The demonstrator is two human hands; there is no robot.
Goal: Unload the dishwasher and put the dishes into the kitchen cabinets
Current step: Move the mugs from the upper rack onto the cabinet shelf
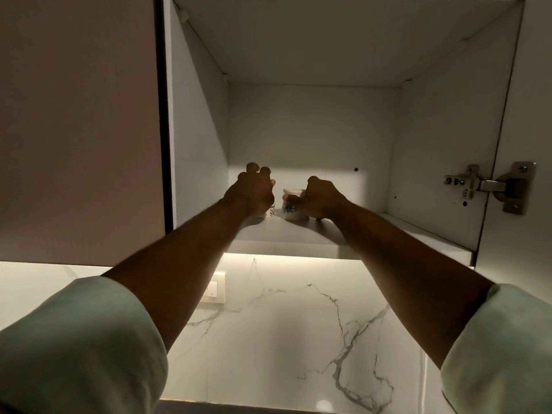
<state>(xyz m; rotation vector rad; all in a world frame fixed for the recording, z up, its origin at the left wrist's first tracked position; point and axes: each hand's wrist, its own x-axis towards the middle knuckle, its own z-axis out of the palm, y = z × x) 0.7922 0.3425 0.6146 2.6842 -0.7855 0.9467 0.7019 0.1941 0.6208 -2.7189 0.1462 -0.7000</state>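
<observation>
Up inside the open white wall cabinet (313, 124), both bare forearms reach onto its pale bottom shelf (283, 234). The left hand (254, 192) curls its fingers over a small, mostly hidden object (271, 212); whether it grips it, I cannot tell. The right hand (319, 198) grasps a small white ceramic cup with a blue flower print (291, 209), upright on the shelf between the hands.

Dim overall. A warm light strip (286, 256) under the shelf washes the marble backsplash (298, 330) bright, and a pale band crosses the cabinet back wall (316, 174). The forearms (179, 264) are in deep shadow. The sleeves (74, 339) blur and stretch at the corners.
</observation>
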